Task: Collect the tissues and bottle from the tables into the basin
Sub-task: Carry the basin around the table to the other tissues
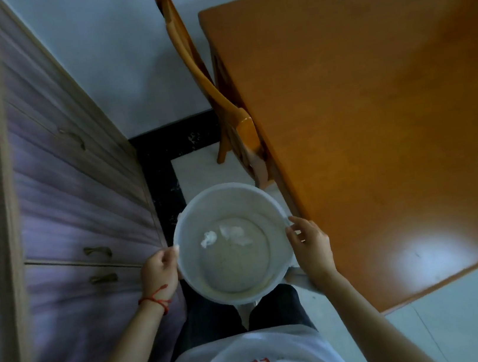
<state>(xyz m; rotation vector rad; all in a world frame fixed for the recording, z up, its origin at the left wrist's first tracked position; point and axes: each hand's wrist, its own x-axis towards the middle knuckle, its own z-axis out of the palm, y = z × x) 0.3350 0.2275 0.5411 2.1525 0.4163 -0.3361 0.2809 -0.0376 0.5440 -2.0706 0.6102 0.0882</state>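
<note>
Both hands grip the white basin at lower center, left hand and right hand fingers curled on opposite rims, two crumpled tissues inside, orange surface just right.

Left hand, right hand: curled grip.

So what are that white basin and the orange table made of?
The basin looks like thin whitish plastic: its wall seems slightly translucent, with a matte, scuffed inside. The table looks like wood or wood veneer under glossy orange varnish, judging by a bright glare patch near its corner; faint grain, so solid wood is uncertain.
</note>
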